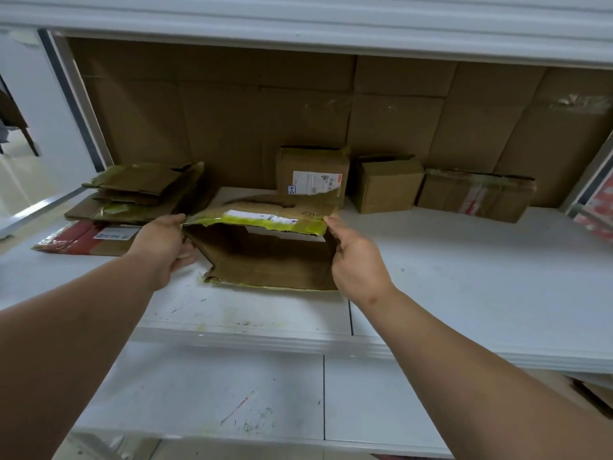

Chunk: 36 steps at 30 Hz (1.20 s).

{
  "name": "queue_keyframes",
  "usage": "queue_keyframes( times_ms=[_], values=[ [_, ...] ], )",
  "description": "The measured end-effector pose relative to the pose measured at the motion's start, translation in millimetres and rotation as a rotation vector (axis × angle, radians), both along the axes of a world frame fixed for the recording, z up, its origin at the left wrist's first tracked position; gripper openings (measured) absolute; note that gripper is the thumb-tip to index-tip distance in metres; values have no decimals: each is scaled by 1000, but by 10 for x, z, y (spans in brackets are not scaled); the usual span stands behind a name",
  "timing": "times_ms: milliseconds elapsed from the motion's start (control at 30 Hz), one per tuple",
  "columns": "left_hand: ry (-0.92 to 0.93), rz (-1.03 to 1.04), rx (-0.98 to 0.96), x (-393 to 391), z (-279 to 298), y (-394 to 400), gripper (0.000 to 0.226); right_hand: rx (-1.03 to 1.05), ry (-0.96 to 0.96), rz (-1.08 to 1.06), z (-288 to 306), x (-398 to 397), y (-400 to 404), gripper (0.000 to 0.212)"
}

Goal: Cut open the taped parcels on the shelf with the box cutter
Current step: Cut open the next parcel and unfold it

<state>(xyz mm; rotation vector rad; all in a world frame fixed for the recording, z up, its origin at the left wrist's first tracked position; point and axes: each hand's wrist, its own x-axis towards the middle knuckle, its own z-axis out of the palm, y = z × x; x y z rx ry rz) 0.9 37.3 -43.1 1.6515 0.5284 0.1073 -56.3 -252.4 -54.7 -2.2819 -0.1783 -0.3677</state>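
Observation:
A flat cardboard parcel (265, 257) with yellow-green tape and a white label lies on the white shelf (464, 277), its top flap lifted open. My left hand (162, 247) grips the flap's left end. My right hand (356, 257) holds the flap's right corner and the parcel's right side. Behind it stand three taped boxes: one with a white label (311, 172), a plain one (386, 185) and a low one with red-printed tape (474, 195). No box cutter is visible.
At the left, a stack of flattened, opened cardboard boxes (139, 194) lies on a red-and-brown parcel (86, 239). Cardboard sheets (298, 104) line the back wall. A lower white shelf (215, 393) lies below. Red packaging (597, 210) shows at the right edge.

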Motion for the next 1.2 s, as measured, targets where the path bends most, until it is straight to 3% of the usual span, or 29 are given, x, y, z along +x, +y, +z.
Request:
queue_keyframes(
  times_ms=[67, 200, 267, 367, 467, 633, 867, 1033, 1200],
  values=[
    [55, -20, 69, -3, -8, 17, 44, -74, -7, 8, 4, -20, 63, 69],
    [84, -149, 333, -68, -88, 92, 77, -201, -10, 10, 15, -79, 200, 75],
    [121, -150, 516, -138, -144, 115, 83, -269, 2, 35, -14, -133, 257, 77],
    [150, -160, 808, -186, -215, 177, 71, -343, 18, 64, -63, -199, 291, 81],
    [170, -178, 984, -215, -225, 212, 67, -383, 32, 76, -102, -252, 296, 80],
    [-138, -212, 1385, -264, -233, 138, 64, -400, 42, 93, -152, -329, 286, 76],
    [-153, -285, 1420, -208, -269, 135, 56, -483, 30, 113, -207, -418, 302, 66],
    [-144, -297, 1578, -135, -320, 227, 73, -517, -44, 104, -277, -454, 277, 58],
    [-204, -247, 1614, -75, -356, 272, 75, -417, -81, 73, -345, -479, 173, 55]
  ],
)
